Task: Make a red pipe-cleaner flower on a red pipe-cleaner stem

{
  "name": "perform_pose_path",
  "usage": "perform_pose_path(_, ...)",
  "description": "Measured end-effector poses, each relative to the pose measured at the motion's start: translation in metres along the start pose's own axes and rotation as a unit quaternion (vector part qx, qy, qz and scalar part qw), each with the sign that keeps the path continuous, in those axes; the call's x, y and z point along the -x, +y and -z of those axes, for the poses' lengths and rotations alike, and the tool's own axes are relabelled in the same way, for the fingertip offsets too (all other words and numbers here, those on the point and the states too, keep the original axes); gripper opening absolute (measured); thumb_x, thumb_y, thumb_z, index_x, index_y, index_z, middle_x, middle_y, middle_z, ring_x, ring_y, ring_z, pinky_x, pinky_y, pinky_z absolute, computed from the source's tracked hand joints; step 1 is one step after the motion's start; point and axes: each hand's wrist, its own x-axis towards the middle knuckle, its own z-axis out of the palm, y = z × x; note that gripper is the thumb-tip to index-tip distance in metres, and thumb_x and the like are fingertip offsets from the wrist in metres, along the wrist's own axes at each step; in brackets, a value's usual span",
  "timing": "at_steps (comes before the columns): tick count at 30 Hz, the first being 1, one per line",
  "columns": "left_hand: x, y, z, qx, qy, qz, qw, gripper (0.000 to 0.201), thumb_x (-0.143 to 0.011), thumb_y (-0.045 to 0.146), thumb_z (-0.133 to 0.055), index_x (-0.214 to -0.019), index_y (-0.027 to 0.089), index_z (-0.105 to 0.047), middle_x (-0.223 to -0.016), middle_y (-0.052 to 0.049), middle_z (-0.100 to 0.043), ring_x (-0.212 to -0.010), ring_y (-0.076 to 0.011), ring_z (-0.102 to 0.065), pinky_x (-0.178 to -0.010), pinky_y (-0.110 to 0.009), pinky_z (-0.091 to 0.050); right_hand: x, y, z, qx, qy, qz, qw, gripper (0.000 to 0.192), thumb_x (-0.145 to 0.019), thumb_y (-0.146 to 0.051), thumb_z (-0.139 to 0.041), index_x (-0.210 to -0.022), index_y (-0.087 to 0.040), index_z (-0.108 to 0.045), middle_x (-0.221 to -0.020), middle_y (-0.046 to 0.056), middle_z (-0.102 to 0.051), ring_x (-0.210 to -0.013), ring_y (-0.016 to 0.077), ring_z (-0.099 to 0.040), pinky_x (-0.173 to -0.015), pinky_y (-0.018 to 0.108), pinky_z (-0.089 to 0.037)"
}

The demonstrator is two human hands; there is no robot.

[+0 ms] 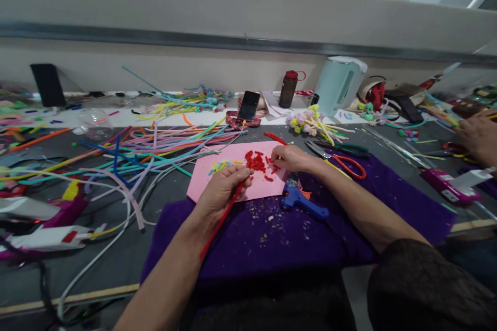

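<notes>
My left hand (223, 189) is closed around a long red pipe cleaner (219, 225) that runs back along my forearm. It rests at the near edge of a pink sheet (217, 181). My right hand (289, 158) lies on the sheet's right side, its fingertips pinched on small red pieces (256, 161) heaped there. A few yellow and green bits (219, 166) lie on the sheet's left part. A blue glue gun (301, 200) lies on the purple cloth (272, 238) just below my right wrist.
Red-handled scissors (341, 160) and a bunch of pastel pipe-cleaner flowers (312, 123) lie right of the sheet. Many loose pipe cleaners (135, 155) spread on the left. A phone (248, 106), brown bottle (288, 89) and kettle (339, 84) stand at the back. Another person's hand (479, 137) is at the right.
</notes>
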Motion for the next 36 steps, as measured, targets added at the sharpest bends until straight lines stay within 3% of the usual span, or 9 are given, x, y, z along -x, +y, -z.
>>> perform_pose_path(3,-0.001,-0.003,0.000,0.004,-0.021,0.005,1.000,0.022,-0.067,0.032,-0.065,-0.074,0.013,-0.057,-0.051,0.004,-0.052,-0.035,-0.0029,-0.037,-0.036,-0.016,-0.026,0.005,-0.005,0.011,-0.193,0.020,0.024,0.981,0.014,-0.076,-0.018,-0.049,-0.084,-0.014,-0.060,-0.074,0.002,-0.062,-0.064,0.0106,-0.053,-0.057,0.020,-0.037)
perform_pose_path(6,-0.003,-0.006,0.000,0.015,-0.027,0.011,0.999,0.023,-0.067,0.033,-0.064,-0.074,0.012,-0.058,-0.052,0.003,-0.053,-0.036,-0.0028,-0.037,-0.035,-0.016,-0.025,0.009,-0.015,0.017,-0.387,0.012,0.027,0.922,0.021,-0.076,-0.021,-0.052,-0.094,-0.013,-0.058,-0.079,0.002,-0.061,-0.062,0.0082,-0.051,-0.056,0.020,-0.039)
perform_pose_path(10,-0.005,-0.009,0.001,0.050,-0.022,0.008,0.998,0.026,-0.066,0.035,-0.065,-0.077,0.012,-0.057,-0.053,0.004,-0.053,-0.035,-0.0028,-0.038,-0.034,-0.015,-0.024,0.011,-0.029,0.019,-0.507,-0.004,0.023,0.862,0.030,-0.077,-0.026,-0.054,-0.105,-0.016,-0.058,-0.081,0.001,-0.060,-0.054,0.0054,-0.046,-0.050,0.018,-0.037)
perform_pose_path(18,-0.005,-0.012,0.003,0.069,-0.018,0.013,0.997,0.025,-0.068,0.035,-0.065,-0.077,0.012,-0.058,-0.054,0.004,-0.053,-0.038,-0.0018,-0.040,-0.036,-0.014,-0.027,0.014,-0.040,0.015,-0.589,0.001,0.015,0.808,0.009,-0.075,-0.017,-0.054,-0.083,-0.015,-0.057,-0.060,-0.004,-0.054,-0.048,0.0058,-0.046,-0.044,0.018,-0.035)
perform_pose_path(25,-0.005,-0.012,0.001,0.083,-0.018,0.000,0.996,0.024,-0.067,0.033,-0.066,-0.075,0.012,-0.058,-0.056,0.002,-0.057,-0.038,-0.0019,-0.042,-0.035,-0.013,-0.027,0.016,-0.052,0.018,-0.602,0.003,0.002,0.798,0.012,-0.071,-0.020,-0.060,-0.079,-0.015,-0.053,-0.058,-0.003,-0.058,-0.048,0.0085,-0.054,-0.043,0.018,-0.038)
perform_pose_path(36,-0.003,-0.011,0.000,0.100,-0.014,0.004,0.995,0.023,-0.068,0.030,-0.066,-0.080,0.011,-0.060,-0.059,0.000,-0.060,-0.044,-0.0036,-0.047,-0.036,-0.013,-0.028,0.018,-0.054,0.015,-0.624,0.045,0.001,0.780,0.011,-0.069,-0.018,-0.063,-0.077,-0.015,-0.055,-0.059,-0.003,-0.057,-0.046,0.0063,-0.051,-0.041,0.017,-0.037)
